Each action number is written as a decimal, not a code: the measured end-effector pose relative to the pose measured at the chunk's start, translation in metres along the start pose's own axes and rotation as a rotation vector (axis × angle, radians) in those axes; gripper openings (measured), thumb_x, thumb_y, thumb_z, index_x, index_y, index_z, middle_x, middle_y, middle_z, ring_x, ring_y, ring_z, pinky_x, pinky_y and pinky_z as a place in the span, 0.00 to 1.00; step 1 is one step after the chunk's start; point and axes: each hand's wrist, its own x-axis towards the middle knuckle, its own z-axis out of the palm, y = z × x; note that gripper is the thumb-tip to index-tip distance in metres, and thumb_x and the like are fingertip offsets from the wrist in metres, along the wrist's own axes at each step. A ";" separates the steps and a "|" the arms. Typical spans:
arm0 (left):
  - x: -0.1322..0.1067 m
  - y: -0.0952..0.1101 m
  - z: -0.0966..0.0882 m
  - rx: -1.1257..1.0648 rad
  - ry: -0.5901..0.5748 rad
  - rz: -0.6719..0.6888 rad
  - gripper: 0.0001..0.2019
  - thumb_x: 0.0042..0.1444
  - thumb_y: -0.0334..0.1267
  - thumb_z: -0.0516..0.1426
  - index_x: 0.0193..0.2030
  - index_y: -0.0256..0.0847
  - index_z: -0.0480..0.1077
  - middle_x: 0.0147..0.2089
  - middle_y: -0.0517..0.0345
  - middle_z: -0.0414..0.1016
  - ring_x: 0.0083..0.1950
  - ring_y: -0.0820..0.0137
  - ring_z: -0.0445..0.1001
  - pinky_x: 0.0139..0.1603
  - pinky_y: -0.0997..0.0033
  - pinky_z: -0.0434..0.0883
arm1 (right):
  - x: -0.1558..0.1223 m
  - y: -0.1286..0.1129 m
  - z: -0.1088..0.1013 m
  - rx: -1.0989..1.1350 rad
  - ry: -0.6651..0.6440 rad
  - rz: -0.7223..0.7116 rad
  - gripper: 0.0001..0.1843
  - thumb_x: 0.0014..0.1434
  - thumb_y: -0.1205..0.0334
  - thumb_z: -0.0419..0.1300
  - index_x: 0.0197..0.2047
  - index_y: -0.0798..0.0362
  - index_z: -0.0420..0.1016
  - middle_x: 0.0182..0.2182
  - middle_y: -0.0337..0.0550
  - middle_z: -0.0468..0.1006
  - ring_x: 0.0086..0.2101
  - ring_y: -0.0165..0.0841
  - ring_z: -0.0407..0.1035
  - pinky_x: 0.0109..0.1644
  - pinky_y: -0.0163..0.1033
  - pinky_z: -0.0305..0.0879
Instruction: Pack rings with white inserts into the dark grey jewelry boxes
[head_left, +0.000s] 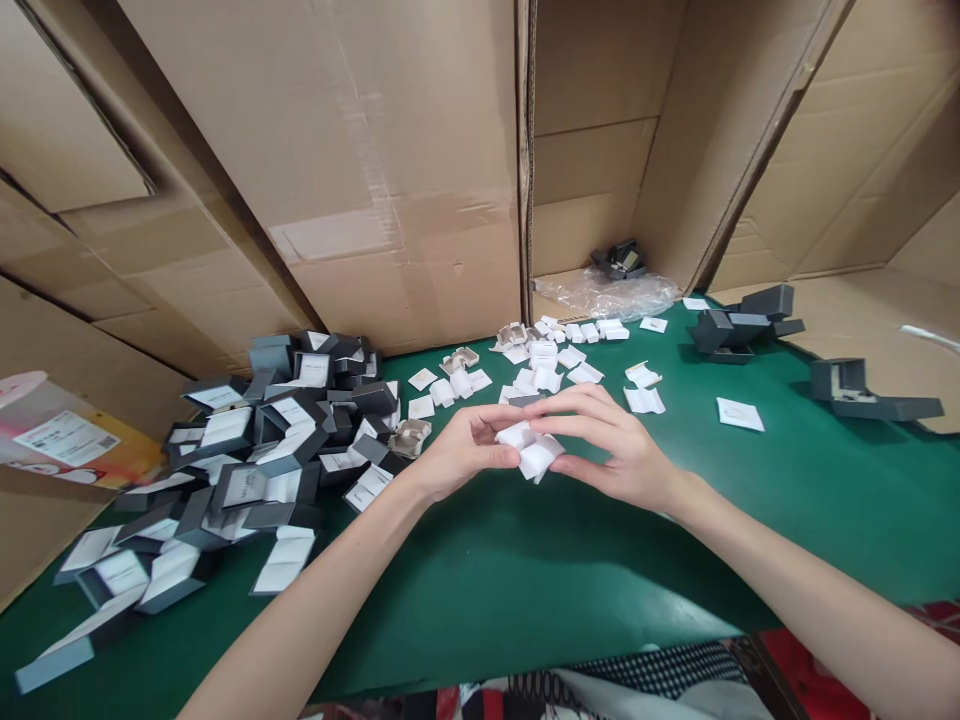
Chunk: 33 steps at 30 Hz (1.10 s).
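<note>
Both my hands meet over the middle of the green table point(480, 560). My left hand point(457, 455) pinches a small white folded card insert point(534, 450) from the left. From the right, my right hand point(611, 445) grips the same insert, its fingers curled over the top. More white inserts point(551, 355) lie scattered just beyond my hands. A big heap of grey and white small boxes point(255, 450) sits to the left.
Cardboard walls point(375, 180) stand close behind the table. A crumpled clear plastic bag point(607, 292) lies at the back. Several dark grey open boxes point(739, 325) and another point(862, 390) rest at the right. A printed carton point(67, 435) is at far left.
</note>
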 end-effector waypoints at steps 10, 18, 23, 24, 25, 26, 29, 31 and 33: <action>-0.001 -0.002 -0.002 0.017 -0.158 -0.166 0.27 0.36 0.48 0.69 0.43 0.35 0.76 0.42 0.46 0.77 0.41 0.62 0.75 0.41 0.67 0.70 | 0.004 -0.011 0.004 0.219 -0.058 0.036 0.16 0.53 0.62 0.64 0.46 0.51 0.71 0.42 0.46 0.77 0.45 0.37 0.69 0.50 0.47 0.66; 0.001 -0.001 0.000 -0.029 -0.136 -0.144 0.32 0.41 0.48 0.68 0.52 0.36 0.70 0.45 0.42 0.75 0.42 0.62 0.75 0.44 0.62 0.72 | 0.003 -0.007 -0.002 0.219 -0.059 0.126 0.16 0.50 0.67 0.62 0.43 0.51 0.68 0.41 0.47 0.74 0.43 0.37 0.68 0.47 0.45 0.67; 0.002 0.004 -0.007 0.245 0.129 -0.036 0.17 0.51 0.49 0.61 0.39 0.35 0.74 0.29 0.52 0.75 0.27 0.73 0.70 0.23 0.76 0.64 | 0.003 0.004 -0.014 0.025 -0.074 0.109 0.15 0.53 0.67 0.60 0.45 0.51 0.67 0.42 0.47 0.72 0.44 0.37 0.68 0.47 0.45 0.67; 0.003 0.003 -0.008 0.333 0.240 0.029 0.16 0.52 0.48 0.60 0.33 0.35 0.74 0.25 0.55 0.72 0.24 0.75 0.66 0.21 0.77 0.61 | 0.002 0.006 -0.015 -0.022 -0.101 0.103 0.15 0.54 0.67 0.59 0.45 0.51 0.67 0.43 0.48 0.72 0.45 0.37 0.67 0.48 0.45 0.67; 0.004 0.001 -0.010 0.421 0.335 0.094 0.15 0.52 0.48 0.60 0.28 0.35 0.72 0.23 0.58 0.69 0.22 0.77 0.63 0.21 0.77 0.60 | 0.001 0.008 -0.015 -0.066 -0.132 0.097 0.15 0.54 0.68 0.58 0.46 0.51 0.67 0.43 0.48 0.72 0.45 0.38 0.67 0.48 0.45 0.68; 0.005 -0.001 -0.012 0.504 0.398 0.149 0.16 0.51 0.48 0.61 0.25 0.35 0.69 0.22 0.60 0.67 0.22 0.78 0.61 0.22 0.77 0.59 | 0.000 0.010 -0.014 -0.108 -0.159 0.088 0.14 0.55 0.69 0.57 0.46 0.52 0.67 0.43 0.48 0.72 0.45 0.38 0.67 0.47 0.45 0.68; 0.008 -0.011 -0.015 0.729 0.397 0.223 0.18 0.47 0.48 0.63 0.22 0.36 0.65 0.22 0.63 0.63 0.24 0.78 0.58 0.25 0.77 0.58 | -0.004 0.013 -0.008 -0.229 -0.182 0.049 0.14 0.56 0.72 0.54 0.46 0.52 0.67 0.43 0.50 0.72 0.45 0.39 0.67 0.45 0.45 0.69; 0.009 -0.017 -0.014 0.862 0.324 0.205 0.19 0.44 0.50 0.65 0.22 0.37 0.64 0.22 0.64 0.62 0.24 0.78 0.56 0.24 0.77 0.56 | -0.005 0.013 -0.003 -0.294 -0.178 0.023 0.14 0.57 0.73 0.52 0.46 0.53 0.67 0.44 0.51 0.72 0.45 0.40 0.67 0.44 0.45 0.69; 0.008 -0.020 -0.012 0.968 0.258 0.168 0.20 0.42 0.52 0.65 0.23 0.37 0.64 0.23 0.64 0.62 0.24 0.78 0.56 0.24 0.77 0.55 | -0.006 0.011 -0.001 -0.340 -0.184 0.008 0.13 0.58 0.73 0.51 0.45 0.54 0.68 0.44 0.52 0.72 0.45 0.40 0.66 0.44 0.45 0.69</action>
